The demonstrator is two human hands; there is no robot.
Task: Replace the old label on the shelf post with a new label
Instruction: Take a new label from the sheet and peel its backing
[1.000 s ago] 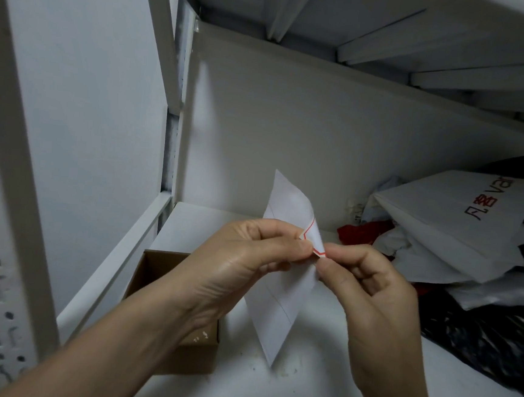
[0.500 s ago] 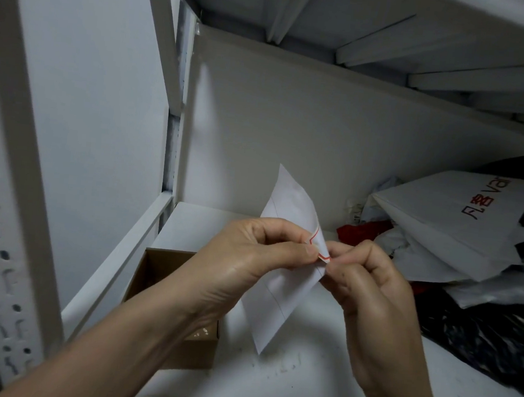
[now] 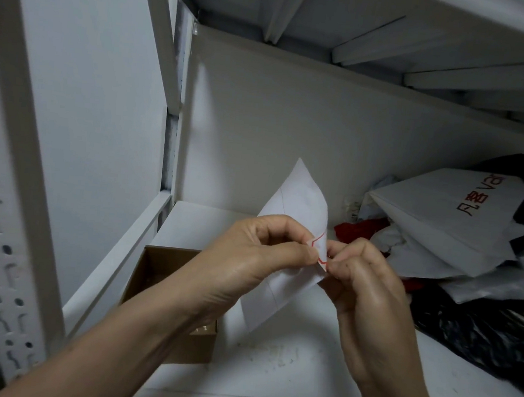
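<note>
- Left hand (image 3: 249,254) and right hand (image 3: 364,286) both pinch the red-edged corner of the thin white paper label sheet (image 3: 298,198).
- Probably light, floppy and easily torn; peel gently from that corner.

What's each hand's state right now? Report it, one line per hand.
Left hand: closed, pinching the white label sheet.
Right hand: closed, pinching the same sheet's edge at the red-bordered label.

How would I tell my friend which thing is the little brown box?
Look at the white shelf board. At its left end, near the side rail, sits a small open brown cardboard box. It is the only brown thing; the bags piled on the right are white and black.
</note>
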